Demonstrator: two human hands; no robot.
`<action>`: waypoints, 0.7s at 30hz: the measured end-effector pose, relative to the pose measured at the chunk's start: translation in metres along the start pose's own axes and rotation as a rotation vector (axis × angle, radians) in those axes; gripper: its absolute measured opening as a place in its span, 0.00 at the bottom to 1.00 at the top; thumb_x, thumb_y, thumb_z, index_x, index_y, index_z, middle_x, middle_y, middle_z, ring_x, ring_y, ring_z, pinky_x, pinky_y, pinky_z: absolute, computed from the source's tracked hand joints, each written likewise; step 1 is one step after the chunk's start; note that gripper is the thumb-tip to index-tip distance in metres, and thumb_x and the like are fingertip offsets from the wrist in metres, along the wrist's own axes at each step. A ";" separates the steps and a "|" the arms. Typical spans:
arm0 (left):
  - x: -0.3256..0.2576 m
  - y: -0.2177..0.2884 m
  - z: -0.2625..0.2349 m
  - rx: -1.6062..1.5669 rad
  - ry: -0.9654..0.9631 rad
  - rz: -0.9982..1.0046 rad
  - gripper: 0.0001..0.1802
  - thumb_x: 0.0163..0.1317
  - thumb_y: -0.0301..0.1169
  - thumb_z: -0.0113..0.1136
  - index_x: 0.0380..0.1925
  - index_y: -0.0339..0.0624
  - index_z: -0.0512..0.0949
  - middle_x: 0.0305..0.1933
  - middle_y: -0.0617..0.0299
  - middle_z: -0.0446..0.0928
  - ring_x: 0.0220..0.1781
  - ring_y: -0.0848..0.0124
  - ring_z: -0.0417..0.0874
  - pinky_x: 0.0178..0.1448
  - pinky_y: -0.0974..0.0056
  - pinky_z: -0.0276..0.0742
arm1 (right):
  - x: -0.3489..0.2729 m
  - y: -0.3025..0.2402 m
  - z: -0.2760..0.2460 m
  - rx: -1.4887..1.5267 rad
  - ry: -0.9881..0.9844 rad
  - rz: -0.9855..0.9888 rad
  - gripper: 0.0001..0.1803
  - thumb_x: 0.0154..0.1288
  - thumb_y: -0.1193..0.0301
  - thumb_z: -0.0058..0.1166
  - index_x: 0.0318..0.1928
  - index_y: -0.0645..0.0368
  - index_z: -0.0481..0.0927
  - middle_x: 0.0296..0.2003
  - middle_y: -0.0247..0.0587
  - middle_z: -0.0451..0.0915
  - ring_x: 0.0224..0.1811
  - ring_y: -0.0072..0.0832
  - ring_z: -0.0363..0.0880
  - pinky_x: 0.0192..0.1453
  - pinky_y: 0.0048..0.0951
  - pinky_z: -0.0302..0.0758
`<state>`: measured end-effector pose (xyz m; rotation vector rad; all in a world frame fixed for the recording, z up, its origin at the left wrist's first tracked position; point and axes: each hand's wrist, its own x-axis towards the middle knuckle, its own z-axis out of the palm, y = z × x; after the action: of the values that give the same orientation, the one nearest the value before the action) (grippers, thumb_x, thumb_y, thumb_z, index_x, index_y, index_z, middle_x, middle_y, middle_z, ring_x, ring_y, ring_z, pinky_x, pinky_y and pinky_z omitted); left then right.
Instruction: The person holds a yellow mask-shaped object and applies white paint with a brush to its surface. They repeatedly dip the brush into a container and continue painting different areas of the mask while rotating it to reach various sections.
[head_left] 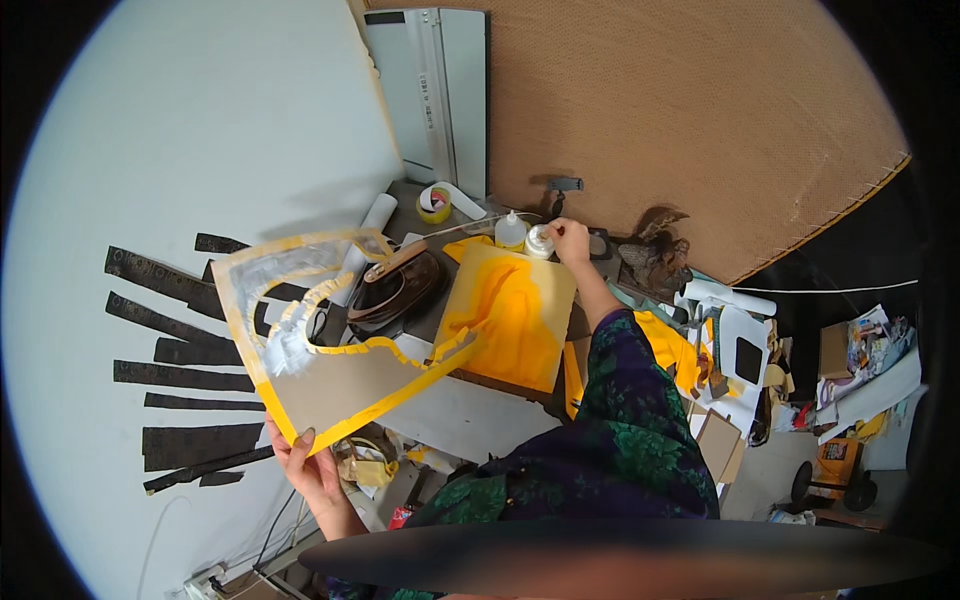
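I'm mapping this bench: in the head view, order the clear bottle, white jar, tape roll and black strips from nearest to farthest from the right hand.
From the right hand:
1. White jar, immediately left of it.
2. Clear bottle, left of the jar.
3. Tape roll, farther left.
4. Black strips, far left, on the wall.

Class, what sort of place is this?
Probably a craft workshop: the left hand holds a tape-edged cut-out sheet, a board bears yellow colour, and dark strips line the pale wall.
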<state>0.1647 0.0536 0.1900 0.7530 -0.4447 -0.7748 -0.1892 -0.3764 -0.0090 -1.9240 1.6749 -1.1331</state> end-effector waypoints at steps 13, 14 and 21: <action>0.042 -0.008 0.025 -0.330 0.117 0.031 0.26 0.74 0.41 0.53 0.66 0.40 0.68 0.65 0.55 0.73 0.67 0.60 0.72 0.72 0.50 0.66 | -0.054 0.002 -0.082 1.655 0.170 0.685 0.13 0.74 0.59 0.54 0.32 0.49 0.73 0.22 0.23 0.72 0.19 0.11 0.67 0.20 0.15 0.67; 0.043 -0.006 0.034 -0.310 0.119 0.048 0.26 0.74 0.42 0.53 0.65 0.40 0.68 0.64 0.56 0.74 0.66 0.61 0.74 0.71 0.52 0.68 | -0.058 -0.035 -0.101 1.717 0.192 0.659 0.14 0.75 0.60 0.53 0.32 0.50 0.72 0.21 0.23 0.70 0.20 0.11 0.65 0.23 0.15 0.66; 0.029 0.007 0.082 -0.162 -0.095 0.037 0.21 0.73 0.35 0.55 0.62 0.39 0.70 0.59 0.59 0.77 0.59 0.66 0.79 0.63 0.59 0.76 | -0.117 -0.215 -0.205 1.573 0.083 0.035 0.06 0.75 0.69 0.49 0.38 0.55 0.75 0.21 0.27 0.67 0.21 0.14 0.60 0.30 0.20 0.61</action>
<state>0.1370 -0.0013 0.2520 0.5572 -0.4740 -0.8037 -0.1984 -0.1660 0.2314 -0.7718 0.3525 -1.6836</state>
